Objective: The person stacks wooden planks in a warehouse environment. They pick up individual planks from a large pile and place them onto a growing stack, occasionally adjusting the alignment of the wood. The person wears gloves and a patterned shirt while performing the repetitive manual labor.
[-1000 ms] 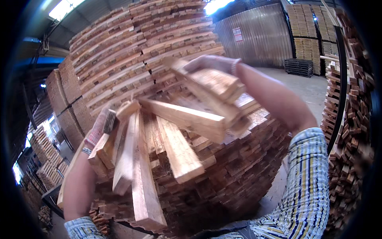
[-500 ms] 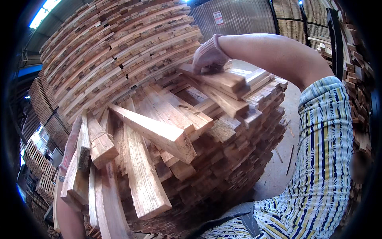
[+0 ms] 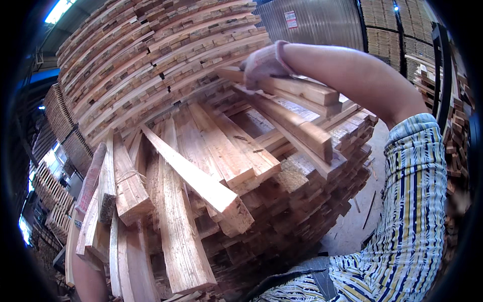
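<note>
My right hand (image 3: 262, 66), in a pale glove, reaches over the far side of the stack. Its fingers curl down around a wooden board (image 3: 307, 90), somewhat blurred. Just nearer, a second wooden board (image 3: 297, 128) lies slanted on the pile, apart from the hand. At the left, my left forearm in a reddish sleeve or long glove (image 3: 91, 176) passes behind several upright-tilted boards (image 3: 132, 189); the boards hide that hand's fingers. A long pale board (image 3: 196, 176) lies diagonally across others in the middle, beside a rough-faced board (image 3: 182, 236) pointing toward me.
A tall layered stack of boards (image 3: 161, 65) rises behind the work pile (image 3: 297, 211). Grey corrugated sheeting (image 3: 317, 30) stands at the back. More stacked timber (image 3: 385, 48) and a dark post (image 3: 440, 75) are at the right. Wood scraps lie on the concrete floor (image 3: 359, 211).
My right hand and the board in it have shifted slightly up and away from the board below, which now lies separate. The whole view has moved a little; the left arm stays put.
</note>
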Demonstrator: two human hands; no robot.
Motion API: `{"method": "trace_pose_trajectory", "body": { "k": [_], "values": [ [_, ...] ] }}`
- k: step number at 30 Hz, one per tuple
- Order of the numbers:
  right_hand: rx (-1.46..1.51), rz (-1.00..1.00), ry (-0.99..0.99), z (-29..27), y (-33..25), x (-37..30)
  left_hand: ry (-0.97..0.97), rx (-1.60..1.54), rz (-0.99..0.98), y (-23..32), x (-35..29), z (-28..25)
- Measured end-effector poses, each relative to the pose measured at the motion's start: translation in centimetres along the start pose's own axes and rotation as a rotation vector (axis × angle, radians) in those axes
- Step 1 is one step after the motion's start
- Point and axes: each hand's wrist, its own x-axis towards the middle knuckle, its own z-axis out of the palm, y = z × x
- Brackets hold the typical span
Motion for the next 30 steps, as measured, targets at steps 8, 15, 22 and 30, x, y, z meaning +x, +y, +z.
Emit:
{"method": "trace_pose_trajectory", "body": {
  "k": [8, 15, 22, 30],
  "values": [
    [-0.673, -0.486, -0.004, 2.1, -9.6, 8.2, 0.001, 0.014, 0.024, 0.3, -0.6, 0.4],
    [0.119, -0.233, 0.092, 0.4, -5.9, 6.0, 0.03, 0.049, 0.023, 0.5, -0.9, -0.1],
    [0.17, 0.232, 0.274, 7.6, -1.8, -1.7, 0.016, 0.03, 0.028, 0.4, -0.3, 0.3],
    [0.471, 0.099, 0.121, 4.3, 0.8, 0.2, 0.039, 0.051, 0.034, 0.6, -1.2, -0.2]
  ]
}}
